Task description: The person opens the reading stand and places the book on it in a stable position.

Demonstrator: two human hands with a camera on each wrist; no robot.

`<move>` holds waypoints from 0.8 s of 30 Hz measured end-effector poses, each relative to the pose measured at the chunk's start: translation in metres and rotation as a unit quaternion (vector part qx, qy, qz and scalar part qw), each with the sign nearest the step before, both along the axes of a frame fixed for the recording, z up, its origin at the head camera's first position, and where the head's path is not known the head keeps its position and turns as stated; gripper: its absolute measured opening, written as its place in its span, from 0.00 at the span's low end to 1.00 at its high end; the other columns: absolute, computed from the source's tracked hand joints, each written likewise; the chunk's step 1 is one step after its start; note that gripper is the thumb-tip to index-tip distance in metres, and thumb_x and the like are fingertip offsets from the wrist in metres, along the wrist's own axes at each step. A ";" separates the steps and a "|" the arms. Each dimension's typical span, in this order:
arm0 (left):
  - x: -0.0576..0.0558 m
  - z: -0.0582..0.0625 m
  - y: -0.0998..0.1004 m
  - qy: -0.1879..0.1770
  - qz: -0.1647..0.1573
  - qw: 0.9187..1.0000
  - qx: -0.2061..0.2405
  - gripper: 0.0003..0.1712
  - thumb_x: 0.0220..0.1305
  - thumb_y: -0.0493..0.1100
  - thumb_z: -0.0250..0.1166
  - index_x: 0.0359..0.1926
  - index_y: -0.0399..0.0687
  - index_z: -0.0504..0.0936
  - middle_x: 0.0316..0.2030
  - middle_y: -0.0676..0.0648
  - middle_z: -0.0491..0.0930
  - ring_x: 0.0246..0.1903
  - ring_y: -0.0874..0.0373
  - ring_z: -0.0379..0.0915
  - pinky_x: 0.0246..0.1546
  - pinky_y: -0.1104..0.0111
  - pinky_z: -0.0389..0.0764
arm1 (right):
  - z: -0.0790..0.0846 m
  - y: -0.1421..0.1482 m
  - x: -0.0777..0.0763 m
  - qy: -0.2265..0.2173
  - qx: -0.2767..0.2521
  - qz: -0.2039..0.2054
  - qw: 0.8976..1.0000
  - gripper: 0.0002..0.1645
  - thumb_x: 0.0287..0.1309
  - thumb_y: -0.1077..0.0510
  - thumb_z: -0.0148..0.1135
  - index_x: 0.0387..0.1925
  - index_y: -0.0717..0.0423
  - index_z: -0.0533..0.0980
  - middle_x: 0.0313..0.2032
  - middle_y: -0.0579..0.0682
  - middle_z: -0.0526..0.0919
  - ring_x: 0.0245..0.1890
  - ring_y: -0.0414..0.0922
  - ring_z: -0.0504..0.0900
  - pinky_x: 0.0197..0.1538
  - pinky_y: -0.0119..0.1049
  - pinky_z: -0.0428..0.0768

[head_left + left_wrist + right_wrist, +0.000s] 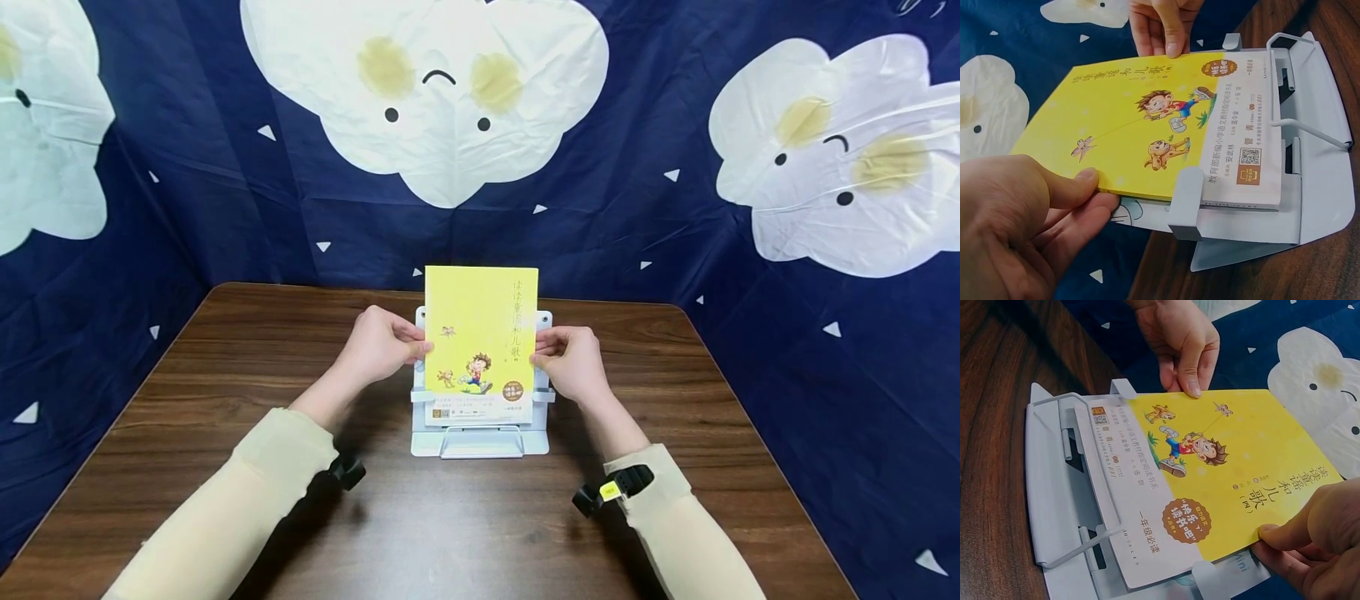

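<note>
A yellow children's book (pixel 480 333) with a cartoon boy on its cover stands tilted back on a white book stand (pixel 480 443). My left hand (pixel 377 343) pinches its left edge between thumb and fingers. At the opposite edge, my right hand (pixel 572 360) pinches the book the same way. The stand's side clip (pixel 1186 203) overlaps the book's lower edge area in the left wrist view. A wire rest (pixel 1082 547) runs across the front of the stand near the book's bottom. Most of the stand's back plate is hidden behind the book.
The stand sits on a brown wooden table (pixel 360 517) towards its far side. Behind and beside the table hangs a dark blue cloth (pixel 637 225) printed with white clouds and small triangles. Black wrist cameras (pixel 348 472) are strapped over both sleeves.
</note>
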State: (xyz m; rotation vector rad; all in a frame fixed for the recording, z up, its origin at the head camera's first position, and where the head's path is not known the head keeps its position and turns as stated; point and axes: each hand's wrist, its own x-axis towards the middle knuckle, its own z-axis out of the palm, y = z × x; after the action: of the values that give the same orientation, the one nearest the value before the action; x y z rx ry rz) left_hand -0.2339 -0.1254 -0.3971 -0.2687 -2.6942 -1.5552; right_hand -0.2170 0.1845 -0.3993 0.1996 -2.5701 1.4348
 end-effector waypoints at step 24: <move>0.011 -0.003 0.004 0.039 0.015 0.998 -0.056 0.10 0.56 0.39 0.83 0.36 0.39 0.93 0.30 0.47 0.89 0.29 0.56 0.87 0.28 0.64 0.86 | -0.007 -0.001 0.006 0.022 0.023 -0.008 0.999 0.19 0.46 0.77 0.80 0.43 0.69 0.87 0.33 0.57 0.88 0.33 0.49 0.88 0.38 0.38 0.89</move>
State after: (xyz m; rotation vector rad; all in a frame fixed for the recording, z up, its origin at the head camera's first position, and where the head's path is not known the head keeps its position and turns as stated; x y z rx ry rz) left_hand -0.2231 -0.1212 -0.3999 -0.2818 -2.7161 -1.3586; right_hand -0.2106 0.1833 -0.4066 0.2155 -2.5652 1.3518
